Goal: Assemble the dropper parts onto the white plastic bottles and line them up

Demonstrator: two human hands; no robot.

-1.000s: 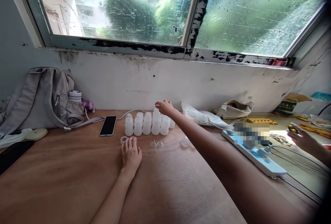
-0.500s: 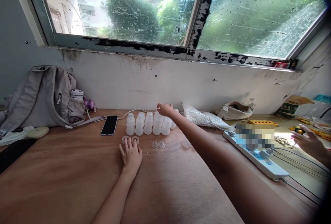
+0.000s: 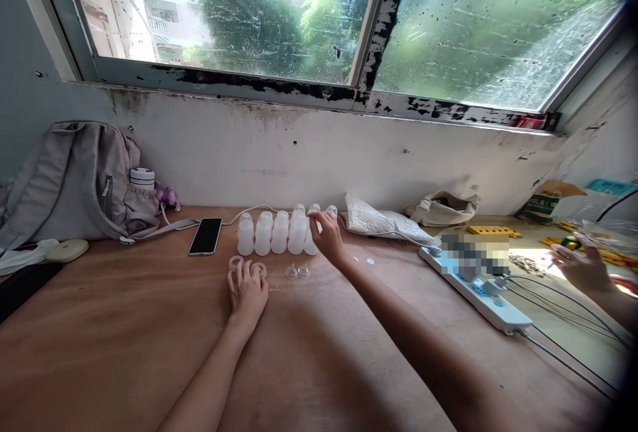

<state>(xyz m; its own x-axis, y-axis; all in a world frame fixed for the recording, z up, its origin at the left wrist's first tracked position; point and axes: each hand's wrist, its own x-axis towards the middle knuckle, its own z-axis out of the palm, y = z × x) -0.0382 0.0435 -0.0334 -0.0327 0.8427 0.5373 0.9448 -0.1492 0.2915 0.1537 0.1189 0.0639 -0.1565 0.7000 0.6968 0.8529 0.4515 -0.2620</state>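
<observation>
The right hand (image 3: 329, 236) has drawn back toward the person since half a second ago: then it lay stretched over the back of the bottle cluster, and now it sits at the cluster's right end, its fingers curled round the rightmost front bottle (image 3: 310, 240); the hand covers most of that bottle, so whether it is truly gripped or only touched cannot be told. The left hand (image 3: 248, 291) has hardly moved, lying flat and open on the wooden table (image 3: 124, 325) with its fingertips on two translucent rings (image 3: 235, 262), holding nothing. The white bottles (image 3: 272, 232) stand upright in a tight group near the back of the table, just right of a black phone (image 3: 206, 236); they are small, milky and translucent, with narrow necks and rounded shoulders, touching one another. Two small clear caps (image 3: 298, 272) lie just in front of them, between the two hands, and a few tiny clear discs (image 3: 369, 262) lie right of the right wrist. A grey backpack (image 3: 74, 183) leans against the wall at the left, a crumpled white bag (image 3: 381, 221) lies behind the right hand, and a white power strip (image 3: 478, 292) stretches along the right. At the far right edge another person's hand (image 3: 581, 266) hovers over scattered yellow pieces, well apart from the bottles
</observation>
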